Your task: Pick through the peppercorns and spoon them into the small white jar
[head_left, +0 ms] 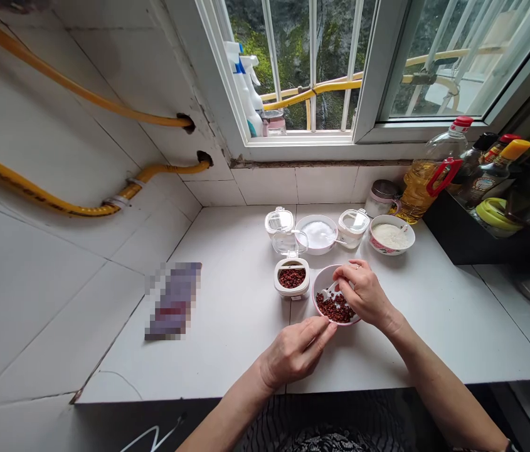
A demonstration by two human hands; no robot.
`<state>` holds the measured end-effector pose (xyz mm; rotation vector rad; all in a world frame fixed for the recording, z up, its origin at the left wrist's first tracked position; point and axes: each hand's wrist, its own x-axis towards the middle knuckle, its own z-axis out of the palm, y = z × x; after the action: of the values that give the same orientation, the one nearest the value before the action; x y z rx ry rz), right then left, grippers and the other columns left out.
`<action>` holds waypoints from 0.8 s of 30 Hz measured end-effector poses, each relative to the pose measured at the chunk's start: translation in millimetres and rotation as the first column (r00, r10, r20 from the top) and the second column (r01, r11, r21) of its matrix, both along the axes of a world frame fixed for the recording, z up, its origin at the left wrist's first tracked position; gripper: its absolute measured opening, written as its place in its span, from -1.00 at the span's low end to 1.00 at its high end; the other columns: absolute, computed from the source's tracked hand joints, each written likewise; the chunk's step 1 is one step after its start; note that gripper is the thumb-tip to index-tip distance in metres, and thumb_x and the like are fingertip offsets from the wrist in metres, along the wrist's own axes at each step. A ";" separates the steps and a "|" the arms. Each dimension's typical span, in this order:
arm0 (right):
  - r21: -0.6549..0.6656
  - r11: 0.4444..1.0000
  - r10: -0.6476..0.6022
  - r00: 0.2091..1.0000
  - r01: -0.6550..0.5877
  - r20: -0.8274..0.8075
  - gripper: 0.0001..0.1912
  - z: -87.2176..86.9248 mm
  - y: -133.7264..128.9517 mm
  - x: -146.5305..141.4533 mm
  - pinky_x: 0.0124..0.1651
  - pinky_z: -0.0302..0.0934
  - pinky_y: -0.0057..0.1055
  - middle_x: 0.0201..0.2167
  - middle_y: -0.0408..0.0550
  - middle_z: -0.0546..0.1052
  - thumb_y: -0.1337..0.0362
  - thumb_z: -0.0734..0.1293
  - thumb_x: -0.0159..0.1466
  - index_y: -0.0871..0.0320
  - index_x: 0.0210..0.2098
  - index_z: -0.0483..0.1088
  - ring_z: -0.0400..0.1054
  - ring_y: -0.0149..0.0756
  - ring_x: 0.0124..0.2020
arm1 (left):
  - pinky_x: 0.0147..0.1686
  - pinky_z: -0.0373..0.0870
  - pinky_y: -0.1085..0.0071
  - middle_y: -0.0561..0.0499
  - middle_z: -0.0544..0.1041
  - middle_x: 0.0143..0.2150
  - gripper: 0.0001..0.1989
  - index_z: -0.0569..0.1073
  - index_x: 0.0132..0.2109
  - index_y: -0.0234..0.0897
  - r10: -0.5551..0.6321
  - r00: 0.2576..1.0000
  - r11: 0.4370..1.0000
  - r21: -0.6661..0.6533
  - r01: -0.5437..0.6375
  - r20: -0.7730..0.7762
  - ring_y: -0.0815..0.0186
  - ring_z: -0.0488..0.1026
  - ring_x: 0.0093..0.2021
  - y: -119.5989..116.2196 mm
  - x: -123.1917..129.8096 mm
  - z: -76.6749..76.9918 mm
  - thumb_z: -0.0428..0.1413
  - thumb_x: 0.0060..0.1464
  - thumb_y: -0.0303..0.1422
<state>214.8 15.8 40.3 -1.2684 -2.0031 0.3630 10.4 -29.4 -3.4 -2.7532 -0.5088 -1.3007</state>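
My right hand (359, 292) is closed on a small white spoon (330, 291), whose tip dips into a bowl (320, 276). Dark red-brown grains that look like peppercorns (333, 309) cover part of the bowl's bottom. With its fingertips, my left hand (298, 348) pinches the near rim of this bowl. Just left of the bowl stands a white jar (291, 290) with its clear lid (290, 243) raised, nearly full of the same grains.
Behind are a bowl of white granules (317, 235), two lidded jars (278, 221) (353, 227) and a flowered bowl (392, 235) of pale powder. An oil bottle (427, 179) and a black rack (462, 232) of bottles stand right. A blurred purple packet (175, 301) lies left.
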 end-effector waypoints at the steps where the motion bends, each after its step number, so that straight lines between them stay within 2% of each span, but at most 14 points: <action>1: -0.027 1.000 -0.007 1.000 0.006 -0.027 -0.79 1.0 -0.7 -0.3 0.13 0.16 -0.10 -0.54 -0.19 0.55 0.43 0.17 0.23 0.06 -0.42 0.36 0.35 -0.29 -0.50 | -0.16 0.61 0.36 -0.26 0.55 -0.10 -0.65 0.41 0.13 -0.57 0.000 1.000 1.000 0.001 0.000 0.003 0.19 0.58 -0.07 0.1 0.2 0.0 -0.07 0.24 -0.64; 8: -0.175 0.977 -0.160 0.965 0.124 -0.208 -0.81 8.4 -1.0 7.7 -0.02 0.24 -0.20 -0.60 -0.15 0.57 0.34 0.20 0.21 0.03 -0.45 0.41 0.43 -0.11 -0.21 | -0.15 0.62 0.33 -0.28 0.54 -0.09 -0.64 0.41 0.12 -0.58 -0.009 1.000 1.000 -0.005 0.009 0.003 0.18 0.57 -0.06 0.6 0.1 -1.5 -0.06 0.22 -0.65; 18: -0.282 0.947 -0.238 0.928 0.156 -0.286 -0.83 13.0 0.1 6.5 -0.10 0.22 -0.25 -0.65 -0.16 0.55 0.26 0.20 0.16 0.06 -0.48 0.40 0.43 -0.19 -0.39 | -0.16 0.62 0.34 -0.27 0.55 -0.09 -0.61 0.37 0.18 -0.56 -0.008 1.000 1.000 -0.004 0.008 0.011 0.18 0.57 -0.05 0.5 -0.1 -3.2 -0.06 0.24 -0.64; 24: -0.444 0.894 -0.287 0.841 0.062 -0.460 -0.82 13.2 0.4 7.3 -0.27 0.27 -0.31 -0.64 -0.13 0.54 0.17 0.24 0.12 0.10 -0.45 0.42 0.41 -0.24 -0.49 | -0.18 0.63 0.34 -0.26 0.55 -0.09 -0.59 0.34 0.21 -0.55 -0.007 1.000 1.000 -0.003 0.007 0.012 0.18 0.58 -0.06 0.5 -0.3 -3.2 -0.07 0.25 -0.64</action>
<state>222.0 16.1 53.4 -1.4114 -1.3706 0.9693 10.2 -28.9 -6.6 -2.7545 -0.5026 -1.3193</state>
